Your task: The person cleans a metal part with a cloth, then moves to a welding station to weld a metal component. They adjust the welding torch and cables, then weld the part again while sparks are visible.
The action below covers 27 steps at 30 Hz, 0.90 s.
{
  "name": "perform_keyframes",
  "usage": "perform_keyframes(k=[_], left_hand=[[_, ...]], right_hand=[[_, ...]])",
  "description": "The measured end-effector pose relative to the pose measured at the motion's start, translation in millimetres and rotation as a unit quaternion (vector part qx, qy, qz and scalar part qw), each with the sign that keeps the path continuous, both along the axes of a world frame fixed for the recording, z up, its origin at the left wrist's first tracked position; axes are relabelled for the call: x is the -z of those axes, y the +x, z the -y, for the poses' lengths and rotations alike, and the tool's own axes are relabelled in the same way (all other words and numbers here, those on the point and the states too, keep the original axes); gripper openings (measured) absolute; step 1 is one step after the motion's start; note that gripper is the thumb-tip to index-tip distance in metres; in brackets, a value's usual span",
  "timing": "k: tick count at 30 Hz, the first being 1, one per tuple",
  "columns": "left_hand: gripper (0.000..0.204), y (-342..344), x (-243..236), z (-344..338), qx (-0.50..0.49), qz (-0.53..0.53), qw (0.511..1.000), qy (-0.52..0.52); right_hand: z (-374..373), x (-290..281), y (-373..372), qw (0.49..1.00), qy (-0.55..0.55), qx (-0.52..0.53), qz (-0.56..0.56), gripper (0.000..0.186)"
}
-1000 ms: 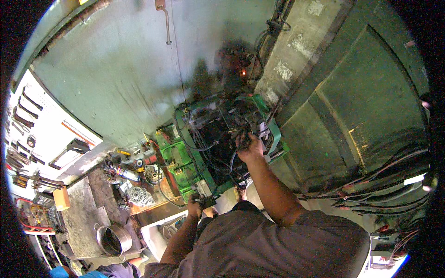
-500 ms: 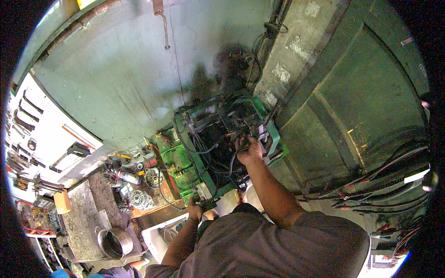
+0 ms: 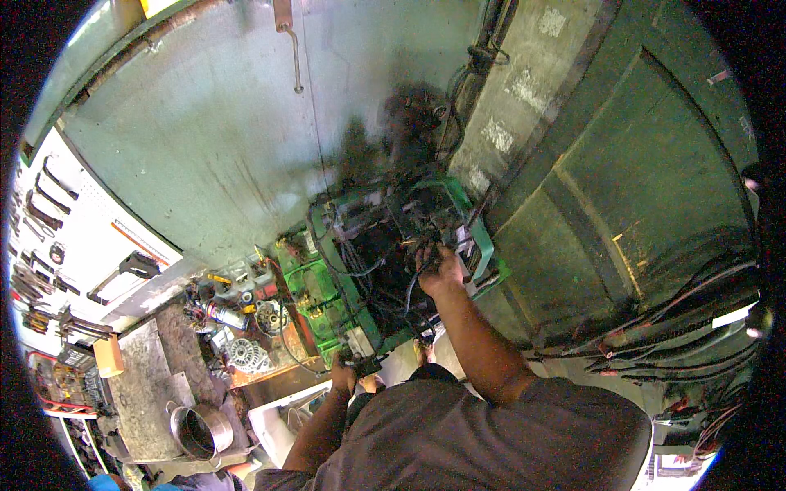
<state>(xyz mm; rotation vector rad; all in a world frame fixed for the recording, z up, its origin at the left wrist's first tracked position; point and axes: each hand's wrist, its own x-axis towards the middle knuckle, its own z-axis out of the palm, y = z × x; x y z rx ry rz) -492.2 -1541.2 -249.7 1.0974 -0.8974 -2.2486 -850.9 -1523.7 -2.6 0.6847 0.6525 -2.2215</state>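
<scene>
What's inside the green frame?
Dark cables inside the green frame, right hand among them. Whatever the hand covers is hidden; deeper parts are too dark to tell.

We've lost the orange glow near that dark patch (image 3: 401, 135) since a second ago, and the machine (image 3: 350, 288) now sits slightly lower in our view.

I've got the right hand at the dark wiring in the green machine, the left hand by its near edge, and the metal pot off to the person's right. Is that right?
One thing is off: the head view shows the metal pot to the person's left. The right hand and left hand are as you say.
</scene>
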Motion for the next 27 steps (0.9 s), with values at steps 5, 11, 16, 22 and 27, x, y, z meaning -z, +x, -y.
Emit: perform_keyframes(k=[5,11,16,22,27], left_hand=[[0.073,-7.5,-34.9,-11.8,0.004,0.027,0.994,-0.105],[0.071,-7.8,-45.7,3.9,0.011,-0.174,0.983,0.064],[0.066,-9.0,-34.5,-3.1,-0.019,-0.015,0.998,0.056],[0.054,-12.8,-3.6,-8.9,-0.089,-0.074,0.991,0.071],[0.032,-9.0,14.9,-9.1,-0.032,0.039,0.999,-0.005]], right_hand=[[0.7,-8.0,2.3,1.000,-0.019,0.007,-0.018,0.015],[1.5,-9.9,2.1,1.000,-0.024,0.010,0.003,0.014],[-0.1,-13.6,6.4,0.999,-0.026,-0.011,-0.022,0.014],[0.3,-10.4,1.7,0.999,-0.047,-0.018,-0.015,0.015],[0.0,-0.9,0.0,0.997,-0.038,-0.025,-0.056,0.019]])
